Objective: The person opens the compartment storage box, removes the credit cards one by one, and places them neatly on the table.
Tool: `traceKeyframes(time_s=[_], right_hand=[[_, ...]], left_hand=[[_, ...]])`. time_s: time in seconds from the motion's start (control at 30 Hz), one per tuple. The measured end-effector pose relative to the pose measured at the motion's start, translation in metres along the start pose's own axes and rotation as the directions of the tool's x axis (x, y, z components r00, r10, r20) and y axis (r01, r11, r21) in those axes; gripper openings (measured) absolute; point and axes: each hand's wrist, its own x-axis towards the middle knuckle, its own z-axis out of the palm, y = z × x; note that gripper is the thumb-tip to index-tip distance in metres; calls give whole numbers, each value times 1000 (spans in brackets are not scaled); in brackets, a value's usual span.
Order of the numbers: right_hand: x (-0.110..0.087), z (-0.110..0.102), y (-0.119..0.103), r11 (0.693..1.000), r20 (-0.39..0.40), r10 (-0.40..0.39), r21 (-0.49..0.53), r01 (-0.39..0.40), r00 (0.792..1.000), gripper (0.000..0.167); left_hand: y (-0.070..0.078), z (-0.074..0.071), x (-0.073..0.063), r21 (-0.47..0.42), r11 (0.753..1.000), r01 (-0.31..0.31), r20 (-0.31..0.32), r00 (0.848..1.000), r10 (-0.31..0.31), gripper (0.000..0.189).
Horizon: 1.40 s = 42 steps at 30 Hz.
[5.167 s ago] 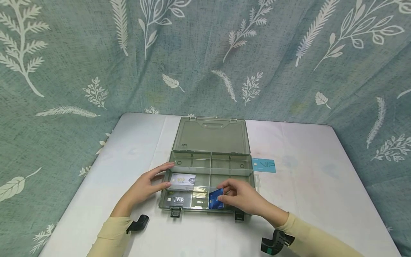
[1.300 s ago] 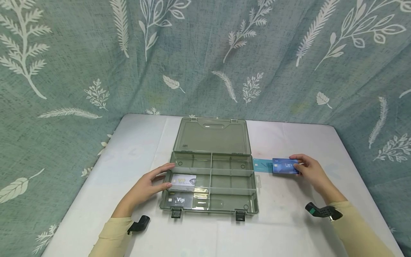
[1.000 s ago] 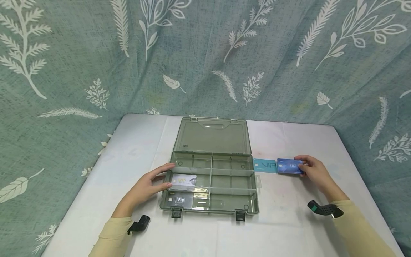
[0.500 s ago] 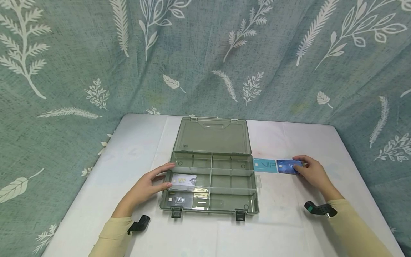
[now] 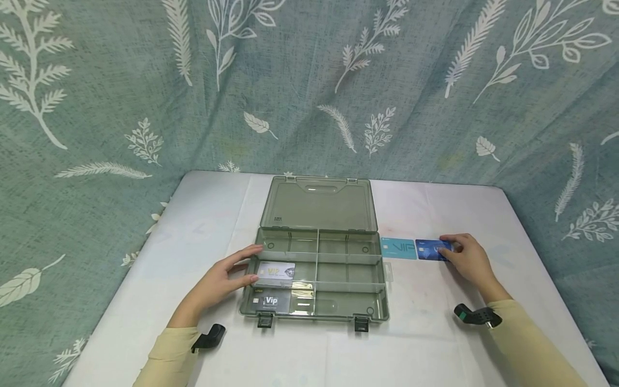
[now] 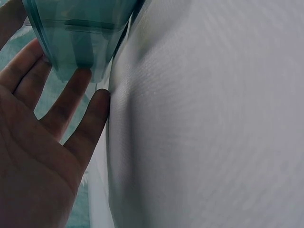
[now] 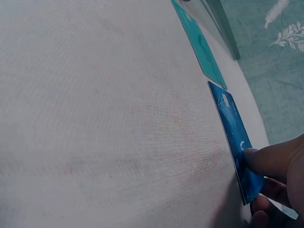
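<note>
A blue VIP card (image 5: 427,250) lies to the right of a teal VIP card (image 5: 398,248), their short edges nearly meeting. My right hand (image 5: 468,262) pinches the blue card's right end, thumb on its face and fingers round its edge in the right wrist view. The thumb covers part of the lettering. A smoky green divided box (image 5: 348,298) stands with its lid (image 5: 319,207) back. Against the box's left side rests my left hand (image 5: 216,284), fingers extended; the left wrist view shows fingertips at the box wall (image 6: 90,52).
Inside the box, a white VIP card (image 5: 276,271) lies in the left middle compartment and a grey Vip card (image 5: 272,301) in the left front one. Two dark latches (image 5: 264,321) jut from the front edge. A patterned cloth (image 5: 309,97) hangs behind the white table (image 5: 416,349).
The right hand has carried the blue card from the box's front right compartment to beside the teal card. Lately the card has come down flat, the thumb sliding left over it. Left hand unmoved.
</note>
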Motion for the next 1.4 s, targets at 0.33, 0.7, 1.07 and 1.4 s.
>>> traceKeyframes(time_s=[0.33, 0.7, 1.07, 1.4], right_hand=[[-1, 2, 0, 1000, -10, 24, 9, -24, 1000, 42], [-4, -1, -1, 999, -12, 41, 34, -40, 999, 43], [-14, -2, -9, 998, -13, 54, 41, -53, 998, 42], [-22, -1, -19, 993, 3, 58, 102, -58, 998, 35]], left_hand=[[-1, 1, -1, -11, 1000, 4, 0, 1000, -4, 63], [-2, 1, 0, 0, 1000, -3, 2, 1000, 3, 63], [1, 0, -1, 5, 1000, 2, 2, 1000, -2, 63], [0, 0, 0, -7, 1000, 4, 0, 1000, -4, 63]])
